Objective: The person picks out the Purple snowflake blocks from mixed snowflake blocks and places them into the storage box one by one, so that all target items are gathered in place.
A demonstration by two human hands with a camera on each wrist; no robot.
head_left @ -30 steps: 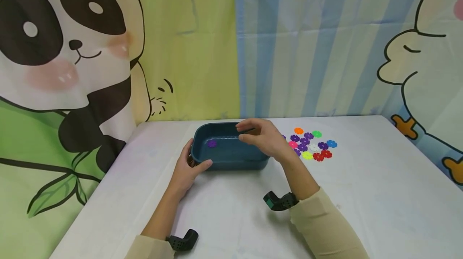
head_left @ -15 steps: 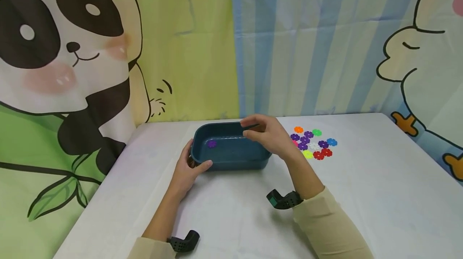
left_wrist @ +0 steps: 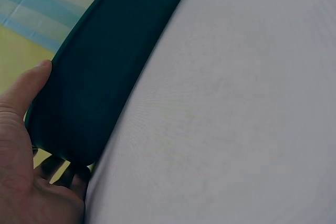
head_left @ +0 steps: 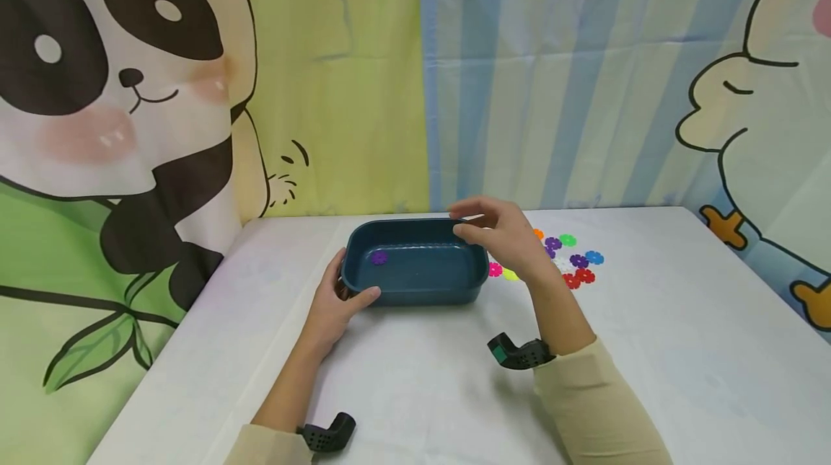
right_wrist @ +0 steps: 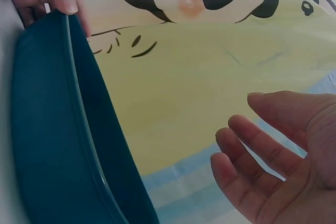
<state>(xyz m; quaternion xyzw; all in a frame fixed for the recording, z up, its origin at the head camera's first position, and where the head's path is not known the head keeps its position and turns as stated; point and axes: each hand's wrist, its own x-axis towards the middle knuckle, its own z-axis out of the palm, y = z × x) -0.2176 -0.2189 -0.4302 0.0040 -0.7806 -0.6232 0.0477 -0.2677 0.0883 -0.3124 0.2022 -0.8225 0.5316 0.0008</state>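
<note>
A dark teal plastic box [head_left: 422, 295] stands on the table in the head view, with one purple snowflake disc [head_left: 379, 257] at the left of its floor. My left hand [head_left: 330, 313] holds the box's left end, its thumb at the front rim. In the left wrist view the left thumb [left_wrist: 37, 82] lies along the rim and the fingers bend at the box's end. Above the box's right end hovers my right hand [head_left: 503, 234], fingers loosely bent and apart. The right wrist view shows nothing between those fingers [right_wrist: 257, 145].
Several loose snowflake discs lie right of the box, among them a blue disc [head_left: 594, 257], a green disc [head_left: 568, 240] and a red disc [head_left: 585, 275]. My right hand and forearm cover some of them. A printed curtain [head_left: 552, 76] closes off the table's [head_left: 415, 378] far side.
My right hand has drifted right and slightly up, from over the box to its right end, and hides more of the discs. The left hand, the box and the purple disc inside stay put.
</note>
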